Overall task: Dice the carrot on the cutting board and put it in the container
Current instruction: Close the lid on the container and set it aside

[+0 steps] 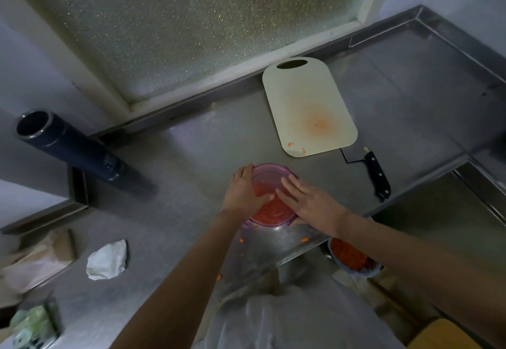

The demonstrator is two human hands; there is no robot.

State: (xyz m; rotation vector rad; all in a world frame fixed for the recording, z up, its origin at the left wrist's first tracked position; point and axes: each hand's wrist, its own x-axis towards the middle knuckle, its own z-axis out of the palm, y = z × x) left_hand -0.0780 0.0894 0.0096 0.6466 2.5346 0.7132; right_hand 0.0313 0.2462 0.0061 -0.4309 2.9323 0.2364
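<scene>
Left hand (242, 191), right hand (306, 198) flat, apart, pressing lid (269, 176) onto container (271, 224). Risk: my uneven push skids container off nearby counter (191, 157) edge, 1 side unsealed, spilling carrot (269, 209).

No legible text or labels anywhere.

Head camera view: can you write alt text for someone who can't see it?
Both hands press a purple lid onto a container of diced carrot on a steel counter: left hand at its left edge, right hand flat on top. Beyond lie an orange-stained cutting board and a knife.
</scene>
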